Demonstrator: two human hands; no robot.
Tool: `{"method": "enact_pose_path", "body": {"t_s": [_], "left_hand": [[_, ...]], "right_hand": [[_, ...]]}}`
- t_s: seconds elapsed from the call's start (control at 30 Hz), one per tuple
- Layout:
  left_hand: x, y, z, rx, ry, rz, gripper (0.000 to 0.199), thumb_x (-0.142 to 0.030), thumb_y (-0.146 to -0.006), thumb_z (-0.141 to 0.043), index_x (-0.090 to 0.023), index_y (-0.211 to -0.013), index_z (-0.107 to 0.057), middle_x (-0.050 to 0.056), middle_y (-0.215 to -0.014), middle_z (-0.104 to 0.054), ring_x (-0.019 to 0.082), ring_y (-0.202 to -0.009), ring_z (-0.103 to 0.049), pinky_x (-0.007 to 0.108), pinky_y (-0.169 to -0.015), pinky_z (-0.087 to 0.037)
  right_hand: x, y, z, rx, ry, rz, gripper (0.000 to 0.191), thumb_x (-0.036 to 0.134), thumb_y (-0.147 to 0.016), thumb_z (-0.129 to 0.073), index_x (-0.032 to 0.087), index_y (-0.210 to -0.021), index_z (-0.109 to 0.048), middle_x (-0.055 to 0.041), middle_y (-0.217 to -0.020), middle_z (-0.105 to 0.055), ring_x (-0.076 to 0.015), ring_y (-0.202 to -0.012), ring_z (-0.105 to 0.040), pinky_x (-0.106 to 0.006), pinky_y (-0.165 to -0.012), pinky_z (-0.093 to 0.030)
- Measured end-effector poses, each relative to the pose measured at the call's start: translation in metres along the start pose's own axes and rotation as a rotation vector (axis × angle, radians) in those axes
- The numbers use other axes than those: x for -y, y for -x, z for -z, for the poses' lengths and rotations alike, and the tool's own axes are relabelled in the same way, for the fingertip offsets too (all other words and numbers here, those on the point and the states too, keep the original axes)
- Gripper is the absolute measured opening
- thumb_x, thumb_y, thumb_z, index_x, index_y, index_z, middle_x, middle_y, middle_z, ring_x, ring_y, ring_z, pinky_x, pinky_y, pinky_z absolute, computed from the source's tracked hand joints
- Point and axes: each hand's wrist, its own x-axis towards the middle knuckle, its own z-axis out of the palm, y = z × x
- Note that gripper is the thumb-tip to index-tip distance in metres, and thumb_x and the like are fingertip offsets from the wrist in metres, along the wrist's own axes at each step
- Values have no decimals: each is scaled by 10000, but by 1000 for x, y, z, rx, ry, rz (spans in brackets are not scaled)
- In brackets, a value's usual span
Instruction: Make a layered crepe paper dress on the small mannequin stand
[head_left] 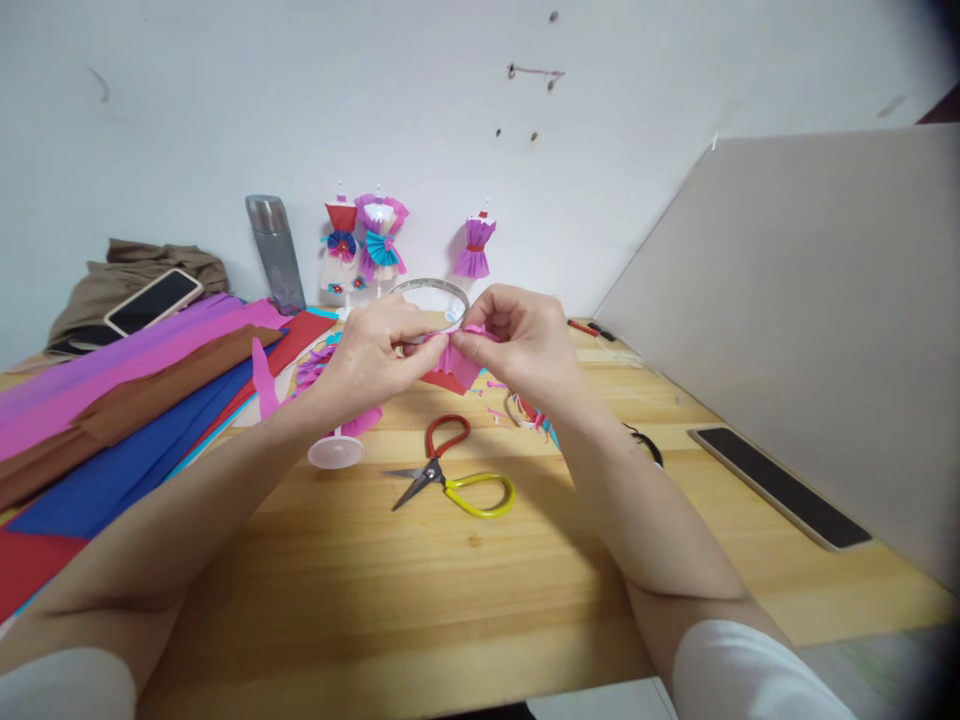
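Observation:
Both hands meet above the middle of the wooden table. A pleated piece of pink crepe paper is pinched between them. My left hand grips its left end with thumb and finger. On the other side my right hand pinches the paper's upper edge, thumb pressed close to the left thumb. Something red lies just under the pink paper. Below the hands, scissors with one red and one yellow handle lie open on the table. A white round stand base is beside them, with purple and pink paper behind it.
Coloured crepe sheets cover the left side, near a phone on brown cloth. A bottle and small dressed mannequins stand at the wall. At right are a dark flat device and a pale panel.

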Motion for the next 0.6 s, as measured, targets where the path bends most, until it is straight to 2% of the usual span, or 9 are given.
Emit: {"method": "enact_pose_path", "body": {"t_s": [0.33, 0.47, 0.6], "left_hand": [[-4, -1, 7, 115, 10, -10, 123, -171, -800, -612, -222, -723, -694, -7, -600, -591, 147, -631, -492, 304, -630, -411], [0, 1, 5, 102, -3, 83, 203, -202, -822, -607, -224, -621, -621, -19, -520, -484, 147, -600, -451, 300, -599, -393], [2, 1, 5, 83, 4, 123, 250, -230, -807, -620, -222, -572, -538, -17, -510, -442, 150, -595, -430, 305, -575, -356]], "right_hand": [[6, 1, 2, 35, 10, -110, 250, 258, -705, -734, 215, -629, -500, 15, -595, -542, -120, -559, -474, -267, -498, -343], [6, 2, 1, 25, 60, -79, 235, 236, -709, -720, 217, -620, -503, 15, -583, -524, -122, -556, -451, -272, -504, -329], [9, 3, 8, 105, 86, -57, 218, 245, -715, -723, 208, -646, -519, 33, -586, -525, -111, -553, -455, -265, -517, -338]]}}
